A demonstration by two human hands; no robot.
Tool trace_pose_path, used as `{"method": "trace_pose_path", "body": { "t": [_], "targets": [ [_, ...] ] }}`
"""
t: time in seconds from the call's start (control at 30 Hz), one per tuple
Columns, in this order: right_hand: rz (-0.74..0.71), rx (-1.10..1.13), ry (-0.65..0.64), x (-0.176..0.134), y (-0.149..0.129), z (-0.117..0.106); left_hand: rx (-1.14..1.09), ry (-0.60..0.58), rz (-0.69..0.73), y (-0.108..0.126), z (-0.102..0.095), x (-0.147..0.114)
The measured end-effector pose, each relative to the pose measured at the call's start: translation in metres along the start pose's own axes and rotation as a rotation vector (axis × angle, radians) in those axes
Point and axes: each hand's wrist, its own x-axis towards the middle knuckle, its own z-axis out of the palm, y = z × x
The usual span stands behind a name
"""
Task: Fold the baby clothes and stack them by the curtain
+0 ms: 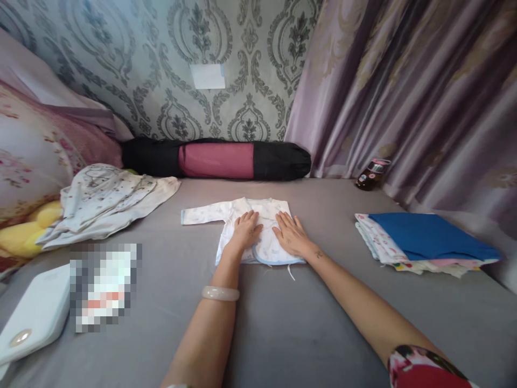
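A small white baby shirt (269,245) with pale blue trim lies flat on the grey sheet in front of me. One sleeve stretches out to the left; the right sleeve does not show and seems folded in. My left hand (245,230) rests flat on the shirt's left half, fingers extended. On its right half lies my right hand (291,234), palm down with fingers a little apart. Neither hand grips the cloth. A thin white tie string (291,272) hangs from the lower hem onto the sheet.
At the right sits a folded clothes stack (432,237), a dark bottle (371,175) behind it. A long black and red bag (216,160) lies along the wall. Leftward are a crumpled spotted cloth (109,199), a yellow plush thing (20,237), a white box-like device (38,310) and a blurred-out item (107,288).
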Motion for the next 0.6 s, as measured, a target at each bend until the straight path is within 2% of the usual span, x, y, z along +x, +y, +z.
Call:
{"method": "trace_pose_path", "body": {
  "t": [0.17, 0.37, 0.6],
  "targets": [
    [-0.007, 0.014, 0.022, -0.004, -0.018, -0.008, -0.173, 0.099, 0.022, -0.012, -0.005, 0.006],
    [-0.054, 0.087, 0.015, -0.015, -0.052, -0.003, -0.540, 0.286, -0.172, -0.030, -0.020, 0.013],
    [-0.057, 0.078, 0.016, -0.017, -0.053, 0.002, -0.838, 0.530, -0.389, -0.055, -0.030, 0.011]
  ]
}}
